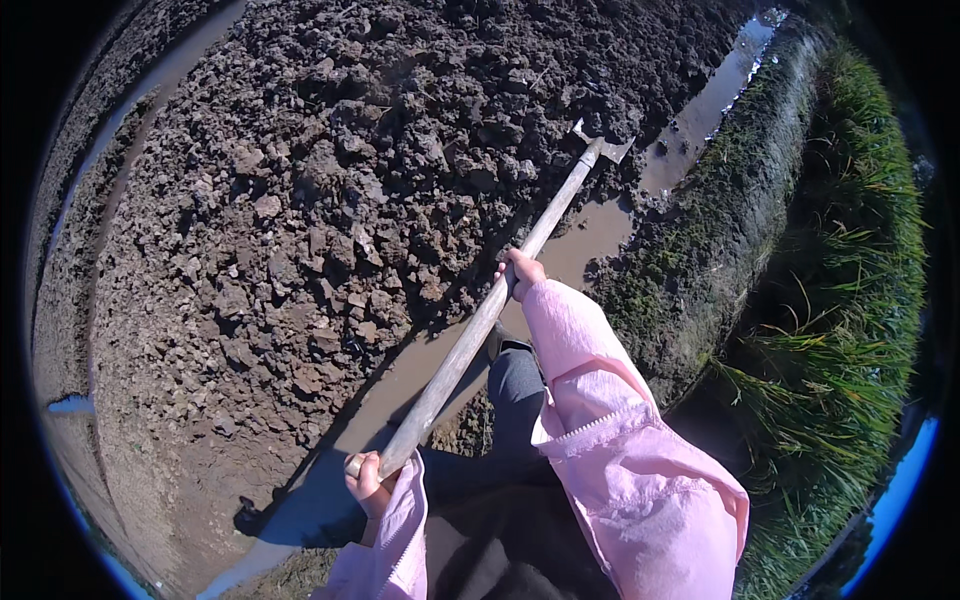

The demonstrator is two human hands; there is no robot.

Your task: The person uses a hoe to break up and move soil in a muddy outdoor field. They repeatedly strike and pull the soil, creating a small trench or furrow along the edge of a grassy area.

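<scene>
A long-handled digging hoe (pixel 555 211) with a pale wooden shaft runs diagonally from the lower left to the upper right. Its two-sided metal head (pixel 616 151) rests at or just above dark soil clods beside the muddy water. My right hand (pixel 524 274) is closed around the middle of the shaft. Near the shaft's lower end, my left hand (pixel 367 478) grips it; a ring shows on one finger. Both arms are in pink sleeves. How deep the head's edge sits cannot be seen.
A narrow ditch of muddy water (pixel 596 238) passes below the shaft. Broken soil clods (pixel 322 247) cover the left side. To the right rise an earthen bank (pixel 720 262) and tall green grass (pixel 832 360). One shoe (pixel 504 337) is at the ditch.
</scene>
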